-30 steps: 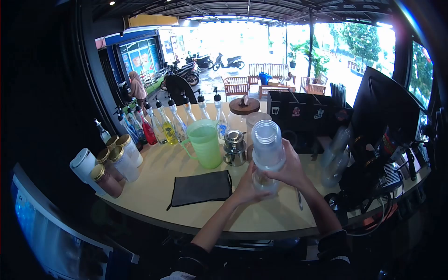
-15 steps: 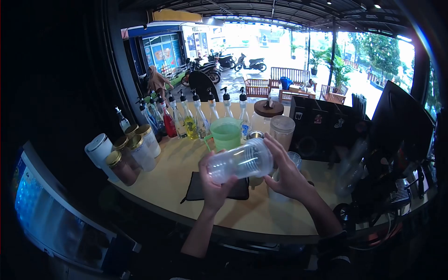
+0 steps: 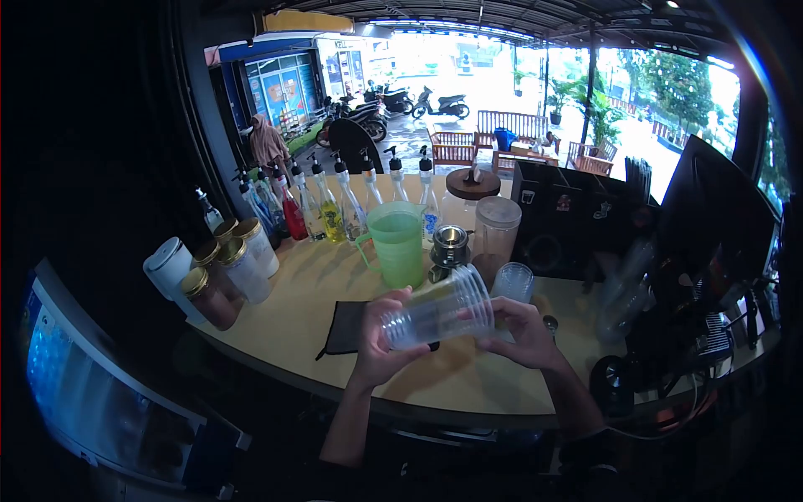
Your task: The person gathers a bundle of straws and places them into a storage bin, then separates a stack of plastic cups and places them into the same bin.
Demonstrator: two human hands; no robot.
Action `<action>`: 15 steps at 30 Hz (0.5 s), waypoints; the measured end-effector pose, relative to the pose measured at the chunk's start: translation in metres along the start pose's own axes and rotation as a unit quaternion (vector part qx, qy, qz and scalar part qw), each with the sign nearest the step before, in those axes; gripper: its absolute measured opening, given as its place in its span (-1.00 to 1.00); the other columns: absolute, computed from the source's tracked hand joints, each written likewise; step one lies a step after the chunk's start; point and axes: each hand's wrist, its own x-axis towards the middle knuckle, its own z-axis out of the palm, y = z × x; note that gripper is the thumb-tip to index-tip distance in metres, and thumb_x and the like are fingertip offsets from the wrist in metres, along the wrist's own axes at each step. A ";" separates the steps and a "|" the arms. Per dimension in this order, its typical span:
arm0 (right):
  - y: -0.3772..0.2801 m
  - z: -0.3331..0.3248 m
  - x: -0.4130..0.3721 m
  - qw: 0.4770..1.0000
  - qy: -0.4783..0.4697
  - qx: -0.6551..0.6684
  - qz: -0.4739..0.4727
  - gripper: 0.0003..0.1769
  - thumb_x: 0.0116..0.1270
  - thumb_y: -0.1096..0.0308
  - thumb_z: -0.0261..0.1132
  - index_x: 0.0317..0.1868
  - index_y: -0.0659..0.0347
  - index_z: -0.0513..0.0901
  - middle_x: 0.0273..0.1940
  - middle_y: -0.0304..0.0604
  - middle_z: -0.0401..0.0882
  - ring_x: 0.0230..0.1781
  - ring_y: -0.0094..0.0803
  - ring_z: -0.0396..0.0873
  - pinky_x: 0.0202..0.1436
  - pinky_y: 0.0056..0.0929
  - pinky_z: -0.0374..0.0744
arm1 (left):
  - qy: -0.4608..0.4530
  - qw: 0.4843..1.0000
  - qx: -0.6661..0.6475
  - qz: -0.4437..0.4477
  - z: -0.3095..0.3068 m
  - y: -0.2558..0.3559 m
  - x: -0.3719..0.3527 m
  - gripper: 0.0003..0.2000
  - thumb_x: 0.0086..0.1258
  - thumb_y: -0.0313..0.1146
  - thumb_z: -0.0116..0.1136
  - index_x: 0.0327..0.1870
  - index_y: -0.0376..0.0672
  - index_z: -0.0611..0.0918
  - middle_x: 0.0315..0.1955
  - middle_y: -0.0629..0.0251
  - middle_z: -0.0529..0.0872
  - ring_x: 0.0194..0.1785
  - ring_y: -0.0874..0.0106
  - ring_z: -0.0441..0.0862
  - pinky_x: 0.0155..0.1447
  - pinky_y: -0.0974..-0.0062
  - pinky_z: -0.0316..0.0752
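A stack of clear plastic cups (image 3: 437, 311) lies nearly sideways in the air above the counter, its stacked rims toward the right. My left hand (image 3: 381, 350) is wrapped round the narrow end of the stack. At the rim end, my right hand (image 3: 523, 336) grips the cups with fingers and thumb. Behind the stack stand a green plastic pitcher (image 3: 396, 247) and a small metal container (image 3: 451, 243). Another clear cup or cup stack (image 3: 513, 283) stands on the counter just beyond my right hand. A dark flat cloth or mat (image 3: 343, 328) is partly hidden behind my left hand.
Several pump bottles (image 3: 335, 213) line the counter's back edge. Gold-lidded jars (image 3: 244, 272) stand at left. A tall clear canister (image 3: 497, 230) and a wooden-lidded jar (image 3: 473, 186) stand behind the cups. A dark monitor (image 3: 719, 217) is at right. A person (image 3: 268, 144) is outside.
The cup stack has come lower, and my right hand has moved down along its rim end. The view has shifted slightly, and the metal container shows more fully.
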 end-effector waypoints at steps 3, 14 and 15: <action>-0.002 -0.005 -0.013 0.977 0.052 0.149 0.141 -0.72 0.19 0.56 0.26 -0.05 0.32 0.54 -0.16 -0.15 0.64 -0.04 -0.40 0.58 0.29 -0.30 0.34 | -0.065 0.993 0.089 0.033 0.006 -0.005 -0.003 -0.43 0.00 -0.49 0.41 0.04 -0.10 0.35 0.17 0.11 0.29 0.36 0.16 0.19 0.34 0.24 0.24; 0.007 -0.009 -0.035 0.997 0.059 0.001 0.042 -0.76 0.28 0.51 0.20 -0.04 0.34 0.57 -0.13 -0.09 0.63 0.05 -0.40 0.53 0.35 -0.26 0.24 | -0.018 0.994 -0.008 -0.109 0.018 -0.010 -0.003 -0.13 -0.03 -0.36 0.47 0.29 -0.19 0.14 0.10 0.19 0.35 0.20 0.37 0.36 0.27 0.37 0.33; 0.006 -0.009 -0.035 0.995 0.069 0.055 0.049 -0.74 0.31 0.50 0.17 -0.01 0.37 0.56 -0.13 -0.08 0.63 0.03 -0.40 0.53 0.29 -0.31 0.34 | -0.023 0.993 0.009 -0.119 0.019 -0.008 -0.002 -0.13 -0.02 -0.34 0.47 0.29 -0.19 0.14 0.08 0.21 0.37 0.17 0.38 0.38 0.26 0.38 0.34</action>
